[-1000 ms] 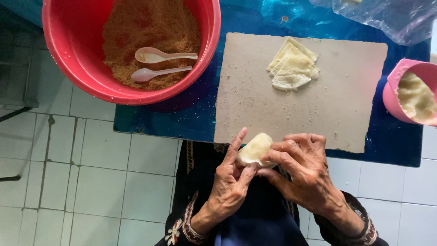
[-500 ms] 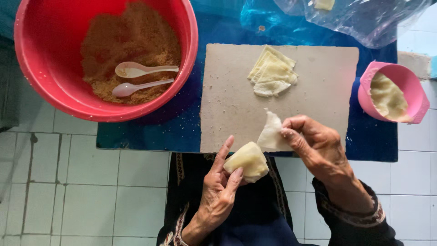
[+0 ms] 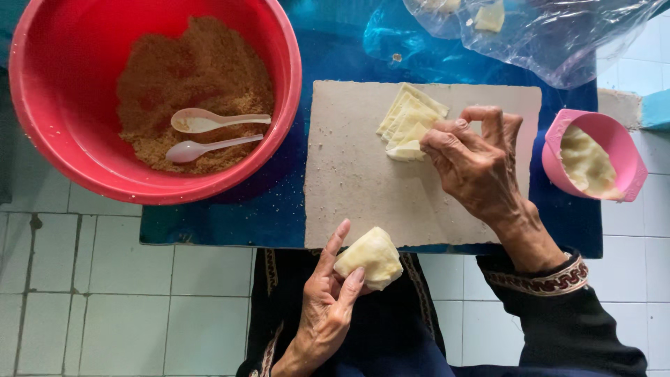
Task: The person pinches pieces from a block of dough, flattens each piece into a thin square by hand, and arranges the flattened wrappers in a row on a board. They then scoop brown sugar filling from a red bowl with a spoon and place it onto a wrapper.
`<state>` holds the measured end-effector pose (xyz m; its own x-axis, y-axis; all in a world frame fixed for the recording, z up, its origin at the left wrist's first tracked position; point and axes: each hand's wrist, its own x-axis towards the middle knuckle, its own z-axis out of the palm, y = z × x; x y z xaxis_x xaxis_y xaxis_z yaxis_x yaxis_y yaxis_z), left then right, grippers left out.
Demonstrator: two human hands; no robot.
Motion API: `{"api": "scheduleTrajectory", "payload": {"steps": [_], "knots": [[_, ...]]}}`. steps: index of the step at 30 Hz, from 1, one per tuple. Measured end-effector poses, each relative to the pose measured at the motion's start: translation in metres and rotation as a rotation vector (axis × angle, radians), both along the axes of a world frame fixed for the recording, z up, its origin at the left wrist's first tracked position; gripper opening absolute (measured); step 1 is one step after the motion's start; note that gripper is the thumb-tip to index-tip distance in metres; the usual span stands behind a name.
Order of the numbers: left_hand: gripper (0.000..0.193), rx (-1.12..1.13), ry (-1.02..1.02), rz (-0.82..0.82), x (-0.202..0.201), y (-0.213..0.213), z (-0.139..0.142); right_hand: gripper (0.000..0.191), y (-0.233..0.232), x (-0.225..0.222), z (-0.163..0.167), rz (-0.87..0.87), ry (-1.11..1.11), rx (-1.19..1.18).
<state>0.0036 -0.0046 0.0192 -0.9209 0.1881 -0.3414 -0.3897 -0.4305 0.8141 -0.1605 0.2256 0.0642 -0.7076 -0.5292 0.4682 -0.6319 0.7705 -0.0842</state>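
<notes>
My left hand (image 3: pixel 328 300) holds a folded pale dough parcel (image 3: pixel 370 257) between thumb and fingers, just below the front edge of the grey board (image 3: pixel 349 181). My right hand (image 3: pixel 474 164) reaches across the board, and its fingertips touch the stack of thin pale dough wrappers (image 3: pixel 408 122) lying near the board's far edge. Whether the fingers pinch a wrapper I cannot tell. A big red bowl (image 3: pixel 63 153) at the left holds brown crumbly filling (image 3: pixel 195 77) and two white plastic spoons (image 3: pixel 209 132).
A small pink bowl (image 3: pixel 614 132) with pale paste stands at the right of the board. A clear plastic bag (image 3: pixel 551 35) with more wrappers lies at the far right. All stand on a blue table (image 3: pixel 279 209) over a white tiled floor (image 3: pixel 105 300).
My right hand let go of the parcel, picked a wrapper piece off it, and moved up to the wrapper stack. The left hand keeps the folded parcel, now lower.
</notes>
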Motion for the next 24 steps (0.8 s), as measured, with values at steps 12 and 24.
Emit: {"api": "scheduleTrajectory", "payload": {"steps": [12,24], "knots": [[0.072,-0.015,-0.02,0.005,0.002,-0.001,-0.005,0.017,0.002,0.012,-0.007,0.017,-0.06,-0.066],[0.073,-0.031,-0.013,0.009,0.001,-0.001,-0.007,0.013,-0.003,-0.02,-0.006,-0.138,-0.081,0.056]]}}
